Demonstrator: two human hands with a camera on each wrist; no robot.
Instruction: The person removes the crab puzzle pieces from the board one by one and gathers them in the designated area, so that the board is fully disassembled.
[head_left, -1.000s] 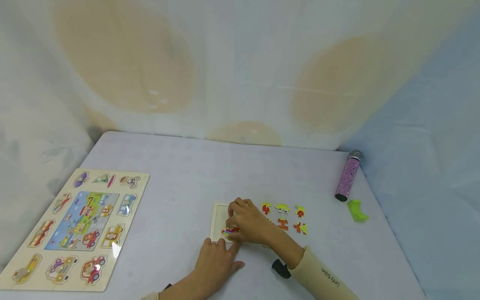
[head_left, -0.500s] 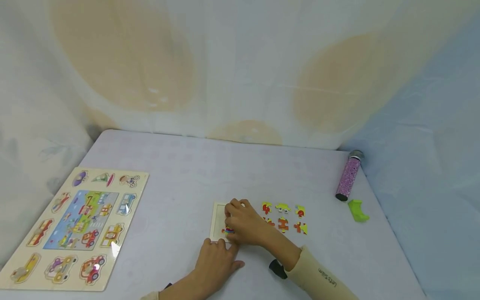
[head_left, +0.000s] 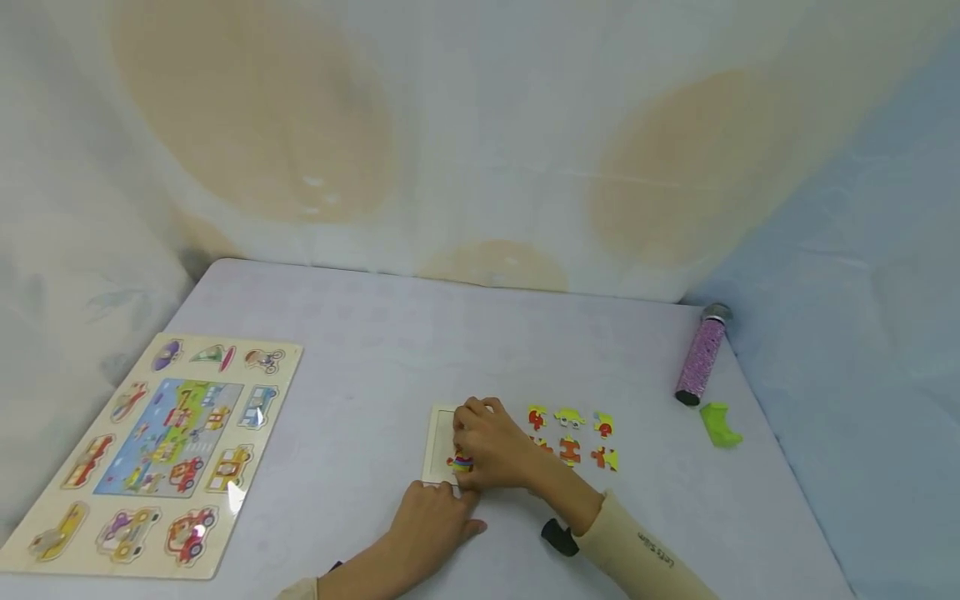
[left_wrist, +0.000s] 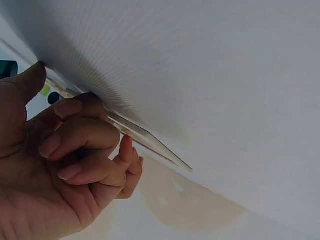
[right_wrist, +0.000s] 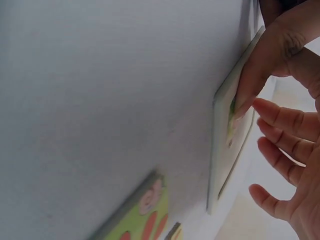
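A small pale wooden puzzle tray (head_left: pixel 437 437) lies near the middle of the table. My right hand (head_left: pixel 491 447) reaches over it and hides most of its right side. Its thumb and forefinger pinch a colourful puzzle piece (head_left: pixel 462 460) low in the tray. The right wrist view shows the thumb (right_wrist: pixel 250 82) on that piece and the other fingers spread above. At the tray's near edge, my left hand (head_left: pixel 427 525) touches the rim. Its fingers (left_wrist: pixel 85 135) are loosely bent with nothing in them, and the thumb points outward.
Several yellow and red puzzle pieces (head_left: pixel 570 450) lie in rows right of the tray. A large vehicle puzzle board (head_left: pixel 258 450) occupies the left side. A glittery purple microphone (head_left: pixel 701 360) and a green object (head_left: pixel 720 425) lie at right. A black object (head_left: pixel 559 537) sits beside the right forearm.
My right hand has shifted slightly left over the tray, its fingers staying at the puzzle piece. The left hand stays at the near rim. The head view has shifted a little.
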